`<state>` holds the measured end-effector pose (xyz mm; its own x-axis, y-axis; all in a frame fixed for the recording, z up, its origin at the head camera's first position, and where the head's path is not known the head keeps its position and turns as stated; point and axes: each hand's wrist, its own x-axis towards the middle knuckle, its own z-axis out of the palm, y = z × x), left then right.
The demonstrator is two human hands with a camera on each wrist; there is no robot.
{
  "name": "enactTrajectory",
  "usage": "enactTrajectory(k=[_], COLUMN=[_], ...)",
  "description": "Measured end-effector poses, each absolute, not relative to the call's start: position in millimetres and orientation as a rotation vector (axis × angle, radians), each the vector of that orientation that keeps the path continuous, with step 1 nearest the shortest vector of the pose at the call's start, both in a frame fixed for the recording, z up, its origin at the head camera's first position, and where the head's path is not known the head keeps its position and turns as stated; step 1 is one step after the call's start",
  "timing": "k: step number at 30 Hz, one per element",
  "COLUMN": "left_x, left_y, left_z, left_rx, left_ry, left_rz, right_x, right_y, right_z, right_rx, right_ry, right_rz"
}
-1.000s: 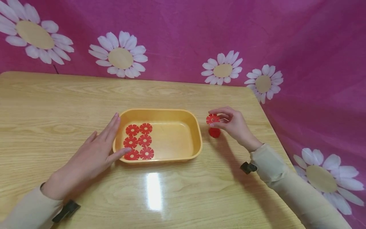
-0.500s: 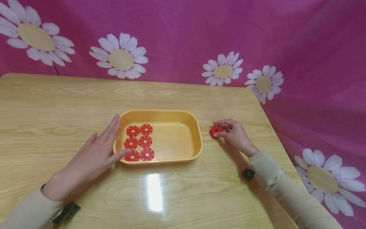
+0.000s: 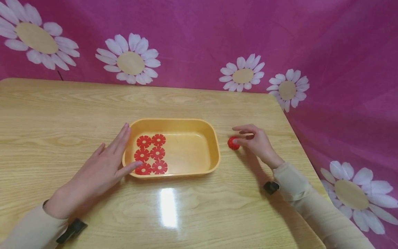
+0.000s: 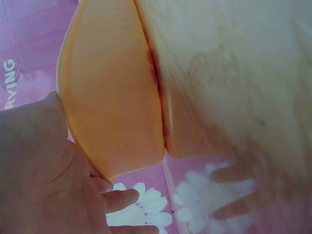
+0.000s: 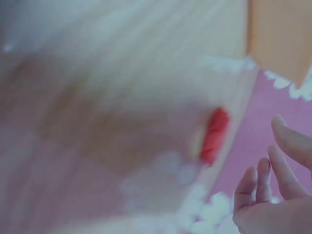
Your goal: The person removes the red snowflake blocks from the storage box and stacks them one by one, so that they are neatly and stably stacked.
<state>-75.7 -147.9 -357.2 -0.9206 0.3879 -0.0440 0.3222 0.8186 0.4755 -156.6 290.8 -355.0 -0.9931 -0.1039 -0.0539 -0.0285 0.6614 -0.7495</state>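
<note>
- Flowered cloth (image 3: 189,41): it backs the scene in magenta with white daisies and plays no part in the work.
- Worktop (image 3: 93,103): wood-patterned, it carries the tray and, to the right of it, one small red pile.
- Yellow tray (image 3: 186,159): it sits flat on the worktop between the two hands. Its left portion is filled with pieces and the middle and right of its floor are bare, so the filling looks partly done, with room for more.
- Left grip (image 3: 99,169): not closed round anything; the fingers lie straight along the tray's left end and the thumb reaches over the near left corner, probably to steady it.
- Right grip (image 3: 258,143): holding nothing that I can see. The fingers stand apart above the pile, with the thumb overlapping it in the head view; whether the thumb touches is unclear. No piece is pinched yet.
- Red flower discs (image 3: 154,154): six lie flat in the tray, in two columns of three, close together. This much appears finished.
- Red stack (image 3: 232,143): outside the tray, by its right end, thick in the blurred right wrist view. It seems to be more discs, the share left to deal with; their number cannot be told.
</note>
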Motion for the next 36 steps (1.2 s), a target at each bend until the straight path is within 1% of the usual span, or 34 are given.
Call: enactTrajectory(k=[4, 9, 14, 21, 24, 28, 36], left_x=[-77, -77, -77, -76, -77, -77, -76], left_y=[-147, -147, -147, -146, -147, -148, -148], left_z=[-358, -359, -359, -358, -358, -358, -357], left_rx=[0.56, 0.563, 0.561, 0.553, 0.549, 0.549, 0.556], left_ry=[2.866, 2.868, 2.868, 2.868, 2.863, 2.859, 2.851], left_rz=[0.705, 0.702, 0.704, 0.694, 0.685, 0.68, 0.695], right_x=[-158, -155, -152, -148, -145, -140, -136], right_y=[271, 237, 199, 147, 129, 112, 100], right_z=[-341, -327, -324, -330, -336, -344, -360], right_rx=[-0.222, -0.442, -0.634, -0.815, -0.85, -0.819, -0.886], right_ry=[2.749, 2.667, 2.513, 2.352, 2.314, 2.296, 2.273], right_rz=[-1.337, -1.474, -1.589, -1.551, -1.5, -1.364, -1.136])
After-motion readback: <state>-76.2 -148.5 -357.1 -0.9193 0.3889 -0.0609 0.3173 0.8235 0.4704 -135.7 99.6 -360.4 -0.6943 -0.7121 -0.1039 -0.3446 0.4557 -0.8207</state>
